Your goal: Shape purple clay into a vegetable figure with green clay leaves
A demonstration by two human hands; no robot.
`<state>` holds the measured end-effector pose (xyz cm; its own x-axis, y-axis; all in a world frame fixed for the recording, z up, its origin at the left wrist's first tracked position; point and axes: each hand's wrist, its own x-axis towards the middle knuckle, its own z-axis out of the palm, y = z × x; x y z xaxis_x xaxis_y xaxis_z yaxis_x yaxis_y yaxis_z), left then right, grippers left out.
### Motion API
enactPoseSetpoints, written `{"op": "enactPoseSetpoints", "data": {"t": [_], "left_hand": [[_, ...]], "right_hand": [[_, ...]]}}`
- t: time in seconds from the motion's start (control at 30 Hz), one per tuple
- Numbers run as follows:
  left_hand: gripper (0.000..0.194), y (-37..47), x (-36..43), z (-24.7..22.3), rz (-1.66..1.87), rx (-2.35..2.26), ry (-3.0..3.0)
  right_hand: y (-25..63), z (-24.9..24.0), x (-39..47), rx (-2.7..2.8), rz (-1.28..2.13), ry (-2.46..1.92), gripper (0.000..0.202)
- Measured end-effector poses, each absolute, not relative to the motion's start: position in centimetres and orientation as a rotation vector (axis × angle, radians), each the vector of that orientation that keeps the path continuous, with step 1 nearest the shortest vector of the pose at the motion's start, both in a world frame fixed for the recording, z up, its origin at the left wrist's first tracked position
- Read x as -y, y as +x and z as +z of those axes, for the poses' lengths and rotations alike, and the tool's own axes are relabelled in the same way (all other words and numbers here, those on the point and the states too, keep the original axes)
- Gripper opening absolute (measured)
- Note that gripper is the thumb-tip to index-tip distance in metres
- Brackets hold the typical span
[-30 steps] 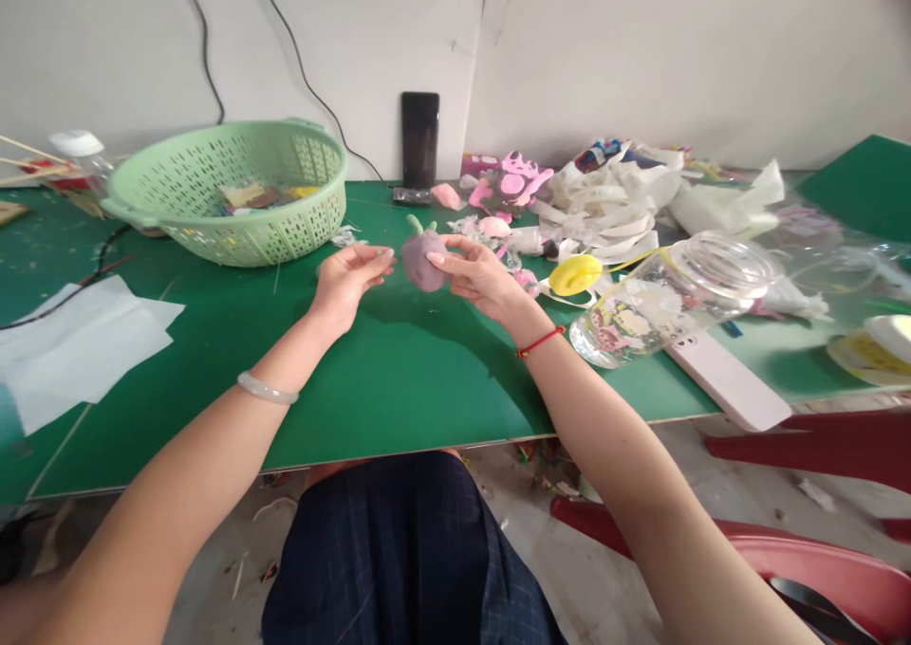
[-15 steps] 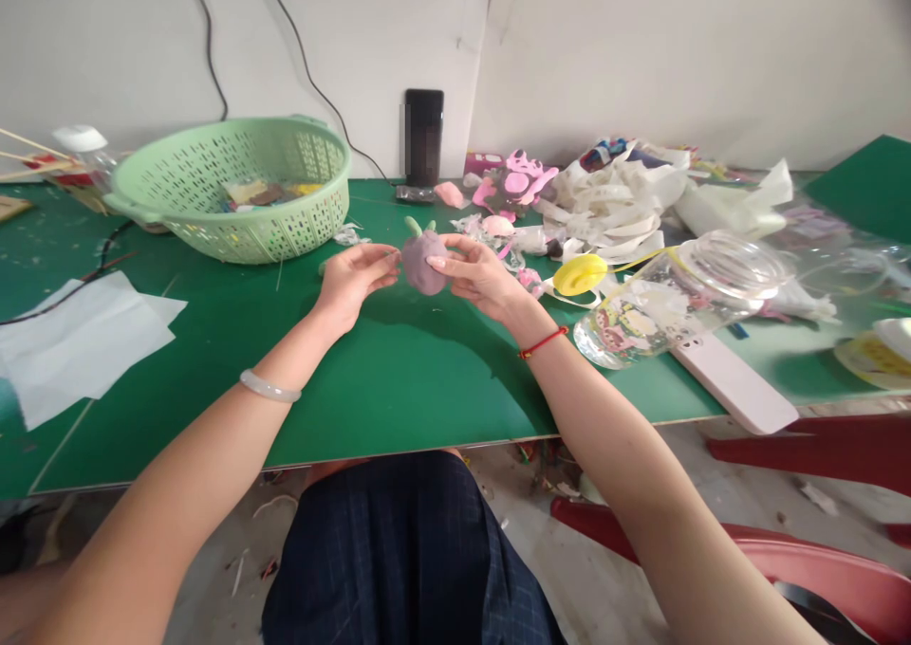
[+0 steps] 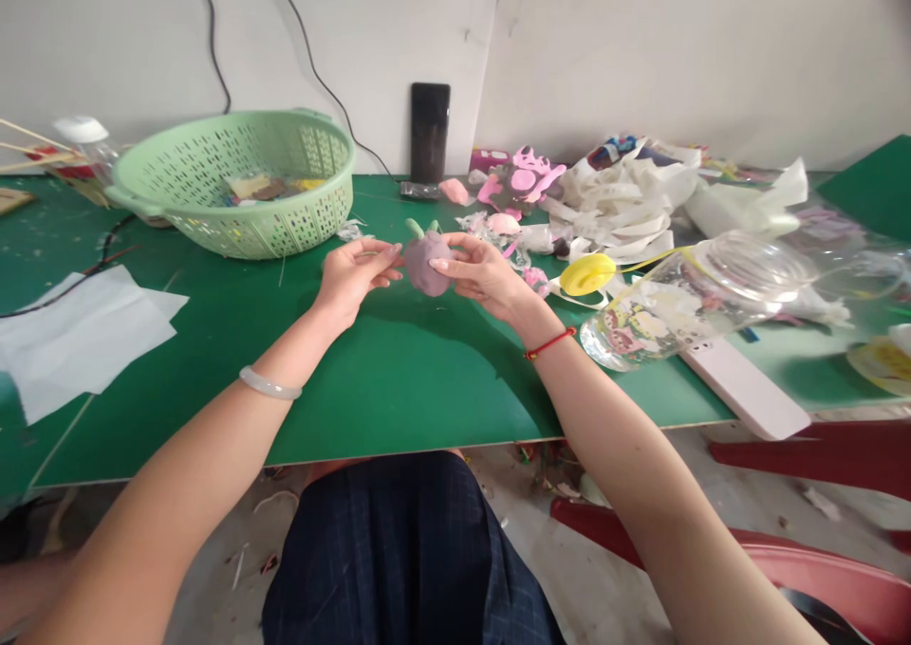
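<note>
The right grip (image 3: 488, 273) is closed on the right side of a purple clay ball (image 3: 427, 270) topped with green stalks (image 3: 414, 229), holding it above the worktop (image 3: 413, 389). Just left of the ball, the left grip (image 3: 352, 275) has thumb and fingers drawn close; whether they pinch anything I cannot tell. A green plastic basket (image 3: 270, 232) stands beyond the left grip; a clear jar (image 3: 659, 318) is right of the right grip.

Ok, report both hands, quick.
Left hand: closed in a pinch; whether it holds anything can't be told.
Right hand: holding the purple lump.
</note>
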<state>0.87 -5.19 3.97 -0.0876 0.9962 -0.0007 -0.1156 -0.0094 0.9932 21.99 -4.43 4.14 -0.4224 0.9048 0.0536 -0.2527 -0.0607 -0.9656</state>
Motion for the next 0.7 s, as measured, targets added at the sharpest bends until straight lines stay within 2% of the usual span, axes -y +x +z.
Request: {"op": "enactPoseSetpoints", "data": {"t": [0.13,0.37,0.7], "left_hand": [[0.031,0.7,5.2,4.2,1.333,-1.184,1.095],[0.014,1.0,5.8,4.6,1.276,-1.101,1.093],[0.027,0.3,5.8,5.1,1.23,-1.119,1.224]], "right_hand": [[22.4,4.3,4.3,1.312,1.615,-0.787,0.058],[23.2,4.1,3.7,1.371,1.617,-0.788,0.058],[24.1,4.6,3.5,1.586,1.658,-0.813,0.057]]}}
